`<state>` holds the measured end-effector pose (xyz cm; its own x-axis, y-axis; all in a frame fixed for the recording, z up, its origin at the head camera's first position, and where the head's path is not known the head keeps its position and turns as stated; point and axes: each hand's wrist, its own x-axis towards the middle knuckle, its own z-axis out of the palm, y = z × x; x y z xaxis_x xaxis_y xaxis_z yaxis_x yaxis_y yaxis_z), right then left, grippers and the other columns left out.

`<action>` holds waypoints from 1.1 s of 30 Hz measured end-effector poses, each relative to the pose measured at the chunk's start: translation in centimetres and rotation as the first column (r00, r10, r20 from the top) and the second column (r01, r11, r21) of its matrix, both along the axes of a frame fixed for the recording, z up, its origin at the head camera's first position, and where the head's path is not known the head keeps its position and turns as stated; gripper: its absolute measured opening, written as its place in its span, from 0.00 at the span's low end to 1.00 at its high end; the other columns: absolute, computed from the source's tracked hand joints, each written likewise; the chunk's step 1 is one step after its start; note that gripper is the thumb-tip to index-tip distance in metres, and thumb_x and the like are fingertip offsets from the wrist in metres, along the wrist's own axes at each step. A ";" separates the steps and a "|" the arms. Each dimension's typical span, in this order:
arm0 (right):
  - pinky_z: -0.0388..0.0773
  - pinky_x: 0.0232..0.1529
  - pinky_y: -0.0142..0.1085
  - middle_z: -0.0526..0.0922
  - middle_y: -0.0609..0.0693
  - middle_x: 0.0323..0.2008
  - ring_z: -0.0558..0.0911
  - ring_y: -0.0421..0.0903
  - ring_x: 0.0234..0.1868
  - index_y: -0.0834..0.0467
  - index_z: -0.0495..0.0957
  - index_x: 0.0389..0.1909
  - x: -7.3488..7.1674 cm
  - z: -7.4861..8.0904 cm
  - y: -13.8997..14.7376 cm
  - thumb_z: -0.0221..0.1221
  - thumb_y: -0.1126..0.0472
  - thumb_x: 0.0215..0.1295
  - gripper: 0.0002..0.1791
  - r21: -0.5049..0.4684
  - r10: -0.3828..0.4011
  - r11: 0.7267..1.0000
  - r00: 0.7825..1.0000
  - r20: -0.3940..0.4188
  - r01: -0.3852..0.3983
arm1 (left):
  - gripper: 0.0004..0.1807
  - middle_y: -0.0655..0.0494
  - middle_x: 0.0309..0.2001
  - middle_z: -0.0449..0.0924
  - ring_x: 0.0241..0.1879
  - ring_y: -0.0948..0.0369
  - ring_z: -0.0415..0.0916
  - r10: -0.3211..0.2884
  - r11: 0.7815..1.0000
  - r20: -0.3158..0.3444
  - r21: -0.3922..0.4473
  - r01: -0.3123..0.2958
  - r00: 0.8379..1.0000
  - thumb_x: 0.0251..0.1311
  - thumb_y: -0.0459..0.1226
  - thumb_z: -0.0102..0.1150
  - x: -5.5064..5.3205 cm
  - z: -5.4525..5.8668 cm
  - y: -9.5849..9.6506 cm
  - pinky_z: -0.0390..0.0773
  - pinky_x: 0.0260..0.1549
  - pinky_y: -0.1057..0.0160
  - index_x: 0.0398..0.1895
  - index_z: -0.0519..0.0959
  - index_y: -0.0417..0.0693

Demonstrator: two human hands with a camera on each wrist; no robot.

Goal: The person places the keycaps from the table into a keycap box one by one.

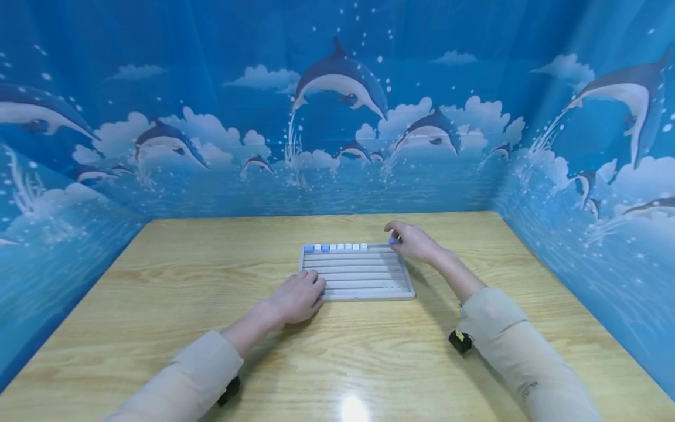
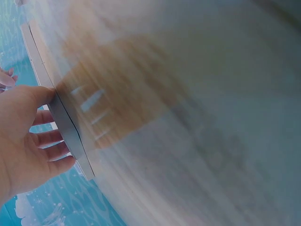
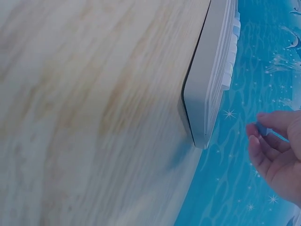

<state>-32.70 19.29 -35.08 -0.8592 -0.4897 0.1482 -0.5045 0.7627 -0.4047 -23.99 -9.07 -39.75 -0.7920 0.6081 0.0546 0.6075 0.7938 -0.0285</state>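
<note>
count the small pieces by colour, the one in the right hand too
White pieces in the tray: 6
Blue pieces in the tray: 2
Blue piece in the right hand: 1
Total: 9

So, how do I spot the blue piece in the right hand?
On the yellowish table sits a grey ridged tray. By its far right corner, the right hand pinches the blue piece, the only one held; other pieces sit in the far row.
</note>
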 end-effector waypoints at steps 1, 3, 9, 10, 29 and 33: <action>0.76 0.40 0.42 0.79 0.60 0.39 0.79 0.53 0.41 0.69 0.70 0.52 -0.1 0.0 -0.1 0.55 0.72 0.60 0.18 -0.007 -0.008 1.000 1.000 0.016 0.008 | 0.09 0.54 0.36 0.66 0.35 0.59 0.64 0.003 1.000 0.001 -0.001 -0.003 1.000 0.64 0.44 0.52 0.0 0.0 0.0 0.70 0.35 0.60 0.38 0.71 0.48; 0.76 0.39 0.41 0.80 0.59 0.39 0.79 0.53 0.41 0.68 0.71 0.51 -0.2 0.1 -0.2 0.55 0.70 0.61 0.16 -0.003 -0.018 1.000 1.000 0.025 0.018 | 0.09 0.54 0.35 0.66 0.35 0.59 0.64 0.004 1.000 0.002 -0.001 -0.004 1.000 0.64 0.44 0.52 0.0 0.0 0.0 0.70 0.35 0.60 0.38 0.71 0.48; 0.75 0.39 0.42 0.81 0.56 0.38 0.79 0.49 0.39 0.67 0.77 0.44 -0.8 -0.1 -0.2 0.54 0.66 0.64 0.11 0.009 0.010 1.000 1.000 0.019 -0.010 | 0.09 0.54 0.35 0.66 0.35 0.59 0.64 0.001 1.000 0.006 -0.003 -0.001 1.000 0.64 0.44 0.52 -0.1 -0.1 0.0 0.70 0.35 0.60 0.38 0.71 0.47; 0.76 0.39 0.41 0.81 0.57 0.39 0.79 0.49 0.38 0.67 0.78 0.44 -0.8 -0.1 -0.2 0.54 0.66 0.65 0.11 -0.002 0.014 1.000 0.999 0.029 -0.014 | 0.09 0.54 0.36 0.66 0.35 0.59 0.64 0.002 1.000 0.008 -0.005 -0.002 1.000 0.64 0.44 0.52 -0.1 -0.1 0.0 0.70 0.35 0.60 0.38 0.71 0.48; 0.75 0.31 0.37 0.79 0.60 0.39 0.79 0.51 0.31 0.70 0.75 0.47 -1.8 -0.7 -0.6 0.53 0.69 0.64 0.13 -0.151 -0.087 0.981 0.975 0.206 0.120 | 0.10 0.53 0.36 0.67 0.36 0.58 0.65 0.005 1.000 0.017 -0.009 -0.004 1.000 0.64 0.44 0.52 -0.1 0.0 0.0 0.70 0.36 0.60 0.39 0.71 0.47; 0.77 0.35 0.42 0.79 0.62 0.40 0.81 0.54 0.33 0.71 0.75 0.49 -1.8 -0.5 -0.6 0.52 0.67 0.65 0.14 -0.188 -0.119 0.967 0.961 0.251 0.169 | 0.10 0.53 0.37 0.67 0.36 0.58 0.65 0.013 1.000 0.027 -0.004 -0.013 1.000 0.64 0.44 0.52 0.0 0.1 0.0 0.70 0.37 0.59 0.39 0.71 0.47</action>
<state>-34.53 18.67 -35.53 -0.9408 -0.3385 0.0175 -0.2667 0.7074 -0.6545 -24.01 -9.07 -39.65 -0.8011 0.5977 0.0311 0.5975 0.8017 -0.0156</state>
